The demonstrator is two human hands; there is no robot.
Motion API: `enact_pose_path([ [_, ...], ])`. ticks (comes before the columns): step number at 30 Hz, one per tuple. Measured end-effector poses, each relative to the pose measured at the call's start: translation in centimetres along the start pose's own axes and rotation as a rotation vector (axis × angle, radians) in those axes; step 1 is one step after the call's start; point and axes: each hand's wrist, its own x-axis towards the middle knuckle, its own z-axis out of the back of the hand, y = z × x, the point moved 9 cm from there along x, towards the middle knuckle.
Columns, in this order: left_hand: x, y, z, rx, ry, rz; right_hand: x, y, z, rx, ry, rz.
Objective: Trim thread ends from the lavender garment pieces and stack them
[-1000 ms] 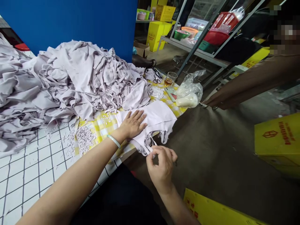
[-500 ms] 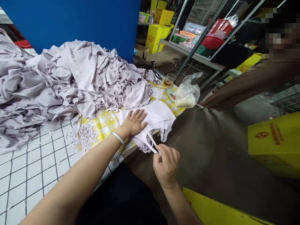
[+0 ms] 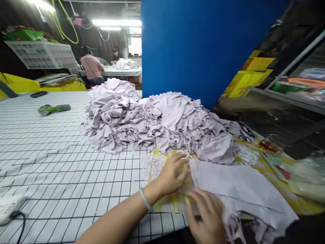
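My left hand (image 3: 172, 176), a pale bracelet at its wrist, is over the yellow checked cloth (image 3: 175, 203), just left of the garment stack. Its slightly blurred fingers are apart with nothing visible in them. Nearer to me, my right hand (image 3: 207, 217) is at the lower left edge of the flat stack of pale lilac strappy garments (image 3: 238, 179). Its fingers are stretched and blurred, and I see nothing held; whether it touches the fabric I cannot tell. Behind the hands lies a large heap of the same garments (image 3: 167, 118). Small fabric snippets (image 3: 154, 164) are scattered left of my left hand.
A green-and-grey tool (image 3: 54, 109), a dark phone-like object (image 3: 39, 94) and a white power strip (image 3: 11, 206) lie on the grid-patterned table (image 3: 76, 162). A glass with brown liquid (image 3: 269, 145) stands at right. A blue panel (image 3: 198, 47) rises behind the heap. People sit farther back.
My view has swung left. My left hand has come off the stack to its left side. My right hand has let go of the strap and moved toward my left hand.
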Motion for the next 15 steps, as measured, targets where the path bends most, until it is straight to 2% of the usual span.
enact_pose_path([
  [2,-3.0,3.0,6.4,-0.04,-0.235,0.142,5.1,3.2,-7.1,0.123,0.188,0.067],
  [4,-5.8,5.8,11.1,-0.03,-0.381,0.273,9.5,5.5,-14.0,0.135,0.323,0.141],
  [6,-7.9,7.9,14.1,0.001,-0.436,0.356,13.7,5.9,-19.1,0.118,0.331,0.138],
  [8,-9.2,9.3,15.9,0.027,-0.431,0.394,17.2,5.0,-22.9,0.052,0.364,0.089],
  [9,-9.5,9.7,16.6,0.037,-0.424,0.398,18.8,4.6,-24.3,0.043,0.396,0.079],
  [11,-9.2,10.3,18.2,0.074,-0.413,0.381,21.8,4.1,-25.7,0.037,0.443,0.079],
  [13,-7.5,10.1,20.3,0.127,-0.429,0.338,24.7,4.7,-25.3,0.084,0.464,0.085],
  [15,-4.7,9.2,22.9,0.165,-0.47,0.291,27.5,6.7,-23.6,0.244,0.475,0.085],
])
